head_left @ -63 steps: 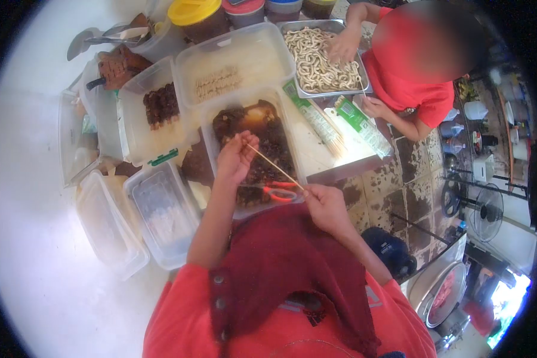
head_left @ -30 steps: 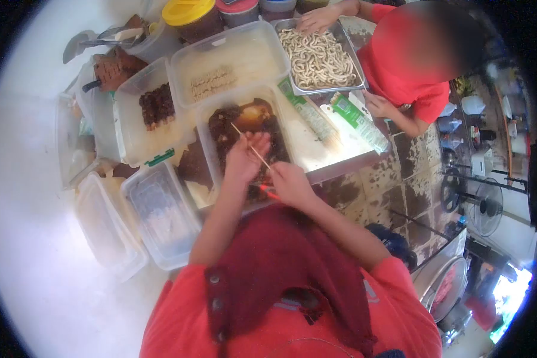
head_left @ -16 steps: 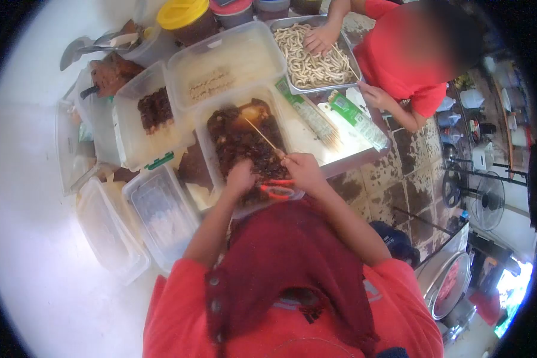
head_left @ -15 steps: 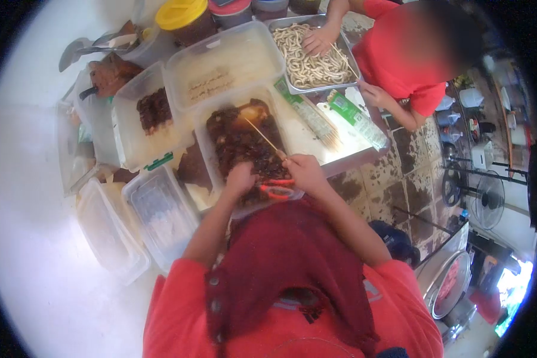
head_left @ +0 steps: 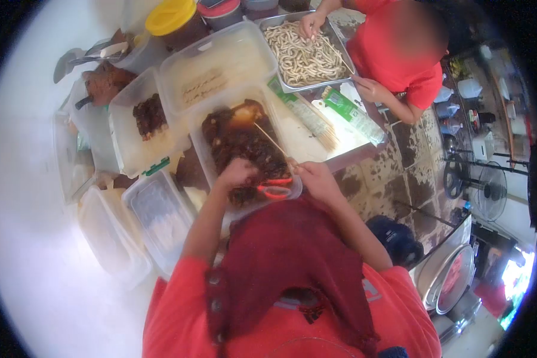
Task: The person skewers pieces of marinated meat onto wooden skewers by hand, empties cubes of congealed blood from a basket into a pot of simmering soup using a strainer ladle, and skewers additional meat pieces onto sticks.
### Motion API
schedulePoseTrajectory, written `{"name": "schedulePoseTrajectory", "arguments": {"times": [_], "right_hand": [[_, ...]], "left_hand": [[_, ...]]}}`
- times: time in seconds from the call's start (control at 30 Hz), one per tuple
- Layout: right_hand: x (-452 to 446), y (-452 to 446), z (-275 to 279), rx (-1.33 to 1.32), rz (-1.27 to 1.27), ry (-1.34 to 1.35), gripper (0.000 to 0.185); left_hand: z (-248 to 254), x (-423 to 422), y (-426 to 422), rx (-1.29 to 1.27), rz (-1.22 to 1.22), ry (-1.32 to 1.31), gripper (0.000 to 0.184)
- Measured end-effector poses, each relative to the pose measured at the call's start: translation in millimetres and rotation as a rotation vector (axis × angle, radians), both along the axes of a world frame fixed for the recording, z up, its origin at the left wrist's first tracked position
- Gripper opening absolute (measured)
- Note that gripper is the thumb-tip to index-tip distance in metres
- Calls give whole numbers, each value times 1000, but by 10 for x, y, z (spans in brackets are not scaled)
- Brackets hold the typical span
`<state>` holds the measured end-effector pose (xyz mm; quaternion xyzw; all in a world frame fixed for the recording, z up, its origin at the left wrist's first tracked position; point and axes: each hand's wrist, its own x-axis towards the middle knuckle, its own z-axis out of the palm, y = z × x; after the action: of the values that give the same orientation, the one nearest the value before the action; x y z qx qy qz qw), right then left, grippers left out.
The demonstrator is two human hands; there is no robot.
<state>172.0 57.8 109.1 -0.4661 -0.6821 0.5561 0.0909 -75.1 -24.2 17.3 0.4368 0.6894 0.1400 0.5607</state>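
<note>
A clear plastic tub (head_left: pixel 198 145) in front of me holds dark marinated meat (head_left: pixel 230 131) in brown sauce. My left hand (head_left: pixel 238 173) is down at the meat with its fingers curled; what they grip is hidden. My right hand (head_left: pixel 317 179) is closed around the lower end of a thin bamboo skewer (head_left: pixel 269 139) at the tub's right side. The skewer slants up and left over the meat, and I see no piece clearly on it. Red-handled scissors (head_left: pixel 275 190) lie at the tub's near end, between my hands.
Left stands a tub with dark skewered pieces (head_left: pixel 149 117); beyond is a large plastic container (head_left: pixel 221 56). Skewer packs (head_left: pixel 353 114) lie right. A co-worker in red (head_left: pixel 394 53) reaches over a metal tray (head_left: pixel 290 88) of pale, worm-like strips. Lidded buckets (head_left: pixel 172 21) stand behind.
The view has shifted slightly. My right hand and the skewer have moved a little rightward; my left hand stays at the meat. The co-worker's hand has lifted toward the tray's far edge.
</note>
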Motion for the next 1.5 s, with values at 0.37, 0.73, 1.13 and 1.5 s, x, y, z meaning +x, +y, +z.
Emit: {"name": "schedulePoseTrajectory", "arguments": {"times": [0.37,0.73,1.13,1.5], "right_hand": [[42,-75,30,-93,-21,42,26],[-7,-171,430,6,136,-75,22],[66,-243,336,57,118,-53,20],[129,-115,325,121,25,-43,20]], "left_hand": [[90,80,-86,142,1008,-980,26],[139,161,165,268,1259,-1116,17],[-38,118,125,220,1267,-640,18],[-51,434,49,319,-8,665,31]]}}
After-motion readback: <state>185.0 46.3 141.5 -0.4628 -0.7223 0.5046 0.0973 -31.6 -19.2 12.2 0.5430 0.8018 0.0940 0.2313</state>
